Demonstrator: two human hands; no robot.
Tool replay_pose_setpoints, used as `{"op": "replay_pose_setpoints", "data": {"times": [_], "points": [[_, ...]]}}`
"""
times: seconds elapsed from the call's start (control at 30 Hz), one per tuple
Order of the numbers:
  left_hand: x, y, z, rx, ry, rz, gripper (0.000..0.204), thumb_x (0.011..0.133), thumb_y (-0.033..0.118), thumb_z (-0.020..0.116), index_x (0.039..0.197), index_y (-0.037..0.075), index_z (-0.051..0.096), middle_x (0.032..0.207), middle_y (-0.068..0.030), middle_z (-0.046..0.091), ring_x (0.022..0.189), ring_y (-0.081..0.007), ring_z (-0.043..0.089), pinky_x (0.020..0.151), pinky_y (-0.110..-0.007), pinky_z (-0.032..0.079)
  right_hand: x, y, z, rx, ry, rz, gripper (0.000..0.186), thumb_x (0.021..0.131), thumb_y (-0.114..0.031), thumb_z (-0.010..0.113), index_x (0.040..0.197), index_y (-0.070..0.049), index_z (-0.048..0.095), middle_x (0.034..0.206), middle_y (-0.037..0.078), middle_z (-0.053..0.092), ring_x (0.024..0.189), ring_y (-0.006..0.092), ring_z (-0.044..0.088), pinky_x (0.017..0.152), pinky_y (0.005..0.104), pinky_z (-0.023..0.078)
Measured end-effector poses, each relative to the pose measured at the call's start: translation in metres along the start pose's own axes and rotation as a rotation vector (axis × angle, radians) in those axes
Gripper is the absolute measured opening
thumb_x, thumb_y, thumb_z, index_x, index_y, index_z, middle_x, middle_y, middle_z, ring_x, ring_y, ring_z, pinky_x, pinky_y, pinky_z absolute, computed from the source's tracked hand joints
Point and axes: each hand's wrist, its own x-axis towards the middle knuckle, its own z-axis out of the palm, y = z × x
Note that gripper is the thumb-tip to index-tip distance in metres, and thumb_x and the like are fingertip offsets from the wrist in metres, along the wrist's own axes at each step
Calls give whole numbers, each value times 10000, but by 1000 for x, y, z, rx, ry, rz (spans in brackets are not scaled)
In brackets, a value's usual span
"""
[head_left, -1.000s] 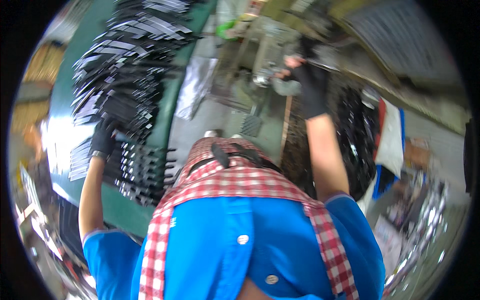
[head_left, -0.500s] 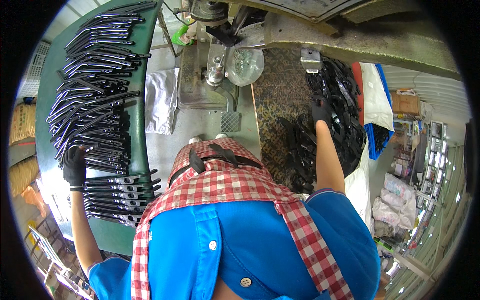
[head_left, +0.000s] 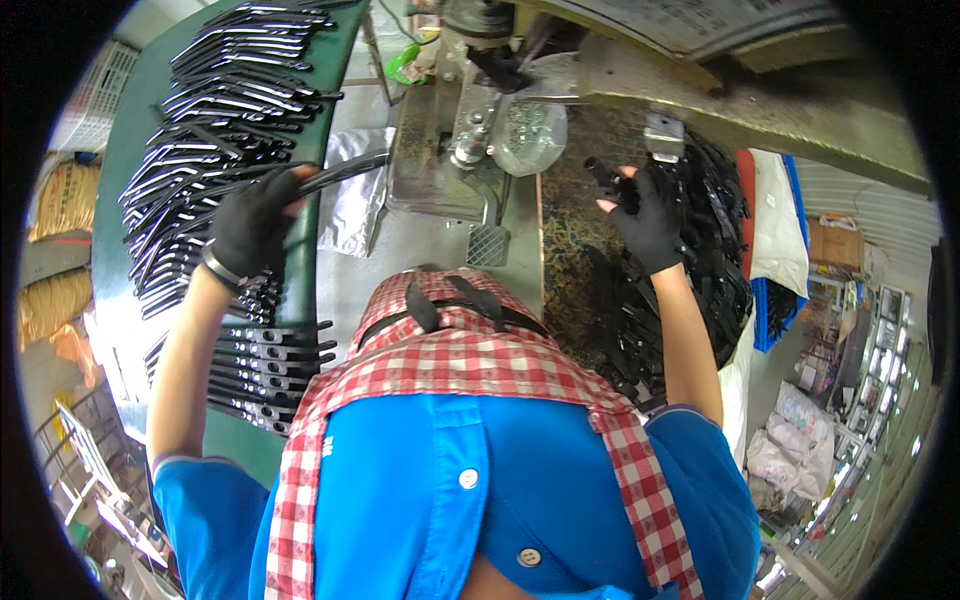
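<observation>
My left hand [head_left: 252,225], in a black fingerless glove, is closed round a long black bar [head_left: 348,172]. The bar points right, past the edge of a green table [head_left: 330,110], toward the machine. Under and behind that hand lie rows of similar bent black bars [head_left: 235,95]. My right hand [head_left: 650,225], gloved the same way, grips a short dark part [head_left: 599,173] between thumb and fingers; its exact kind is unclear. It is above the left side of a heap of black parts [head_left: 712,215] on a dark, worn board [head_left: 570,230].
Ahead stands a metal press-like machine [head_left: 470,140] with a heavy arm [head_left: 740,120]. Beside its head sits a clear bag of small pieces [head_left: 530,135]. A foot pedal [head_left: 487,245] and a silver bag [head_left: 350,230] are below. At right is a blue crate [head_left: 775,310].
My left hand has risen from the rows and moved right with a bar in it. My right hand has come off the heap, slightly up and left, holding a small part.
</observation>
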Motion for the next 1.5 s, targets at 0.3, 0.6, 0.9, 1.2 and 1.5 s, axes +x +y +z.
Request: {"op": "replay_pose_setpoints", "data": {"times": [0.3,0.6,0.9,1.2,1.5], "points": [[38,57,8,-70,-107,105,309,891,366,570,931,60,591,650,-169,538,615,-377,561,554,-437,428,25,-114,-5,160,-282,-194,386,723,-195,779,1043,-76,600,820,119,654,667,263,643,617,338,495],[51,64,1,224,-279,124,410,928,453,484,790,74,556,519,-137,507,515,-335,589,487,-430,459,40,-132,-5,-143,-480,-196,419,759,-469,703,978,-115,655,679,125,617,651,307,638,586,388,489],[43,68,16,-128,-405,14,394,934,406,489,853,29,571,620,-216,583,643,-422,596,600,-502,452,49,-139,-13,-302,-459,-348,421,753,-474,707,965,-114,662,639,112,595,621,330,613,579,392,467],[55,69,17,59,-318,60,383,931,422,490,846,52,545,580,-181,576,582,-402,592,532,-502,440,63,-126,-14,-91,-650,-293,421,774,-472,685,917,-85,604,660,141,595,612,340,601,560,423,442],[80,57,23,41,-218,63,400,944,448,444,942,77,596,648,-185,607,644,-400,609,589,-499,464,79,-131,-19,-366,-349,-350,394,790,-474,669,994,-141,619,717,114,626,660,328,629,566,425,468]]}}
